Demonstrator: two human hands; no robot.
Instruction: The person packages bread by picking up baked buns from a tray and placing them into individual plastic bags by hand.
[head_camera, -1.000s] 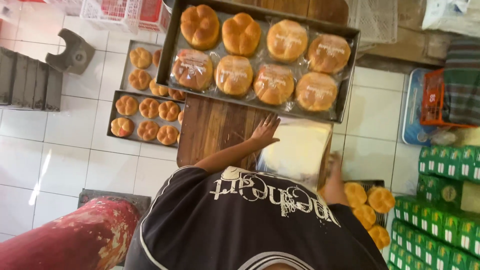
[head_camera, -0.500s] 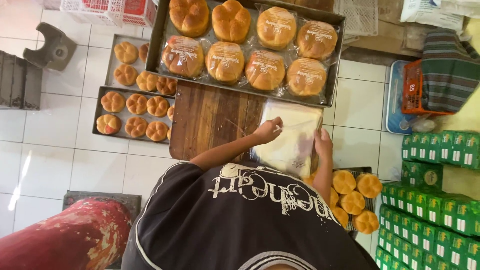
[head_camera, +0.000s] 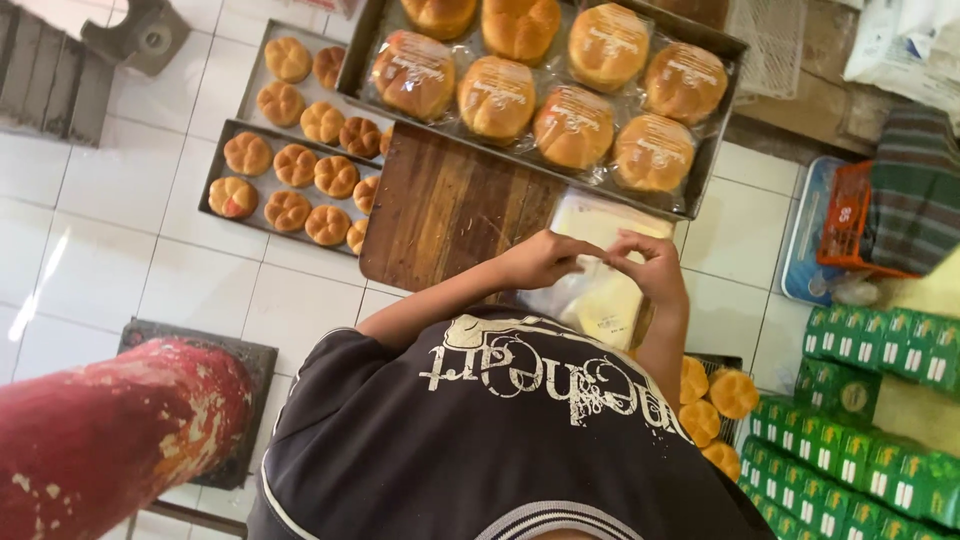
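Observation:
My left hand (head_camera: 542, 260) and my right hand (head_camera: 650, 268) meet over a stack of clear plastic bags (head_camera: 600, 300), and the fingertips of both pinch the top bag. The stack lies at the right end of a dark wooden board (head_camera: 440, 200) on the floor. Just beyond the board stands a large metal tray (head_camera: 712, 170) holding several round buns wrapped in clear plastic. My dark printed shirt fills the bottom of the view and hides the board's near edge.
Two smaller trays (head_camera: 215, 200) of unwrapped golden buns lie on the white tiles at the left. More buns (head_camera: 712, 395) sit by my right elbow. Green cartons (head_camera: 880, 440) are stacked at the right, an orange basket (head_camera: 850, 215) behind them. A red paint-worn cylinder (head_camera: 100, 440) is at the bottom left.
My left hand has drawn in from the board to the bags and closed on the top one. My right hand came up from the bags' edge to meet it.

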